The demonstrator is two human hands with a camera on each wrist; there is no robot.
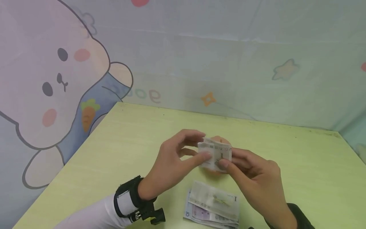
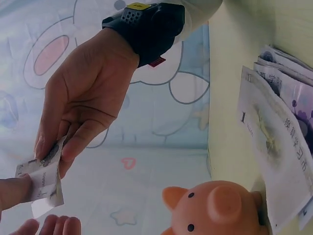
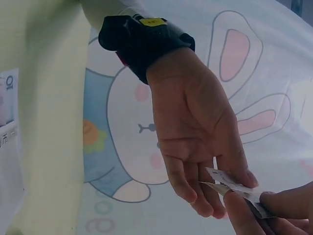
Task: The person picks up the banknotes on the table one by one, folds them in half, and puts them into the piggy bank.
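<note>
Both hands pinch folded banknote (image 1: 215, 155) | piggy bank (image 2: 215, 208) beneath, contents apparently hidden | banknote stack (image 1: 213, 208) on table (image 1: 286, 152)

Folded banknote (image 1: 215, 155) at frame centre, above the table (image 1: 300, 165), pinched between left hand (image 1: 171, 162) and right hand (image 1: 257, 184). Directly behind it, mostly hidden, a piggy bank (image 2: 215, 208). Below, near the bottom edge, a stack of banknotes (image 1: 213, 208) flat on the table.
</note>
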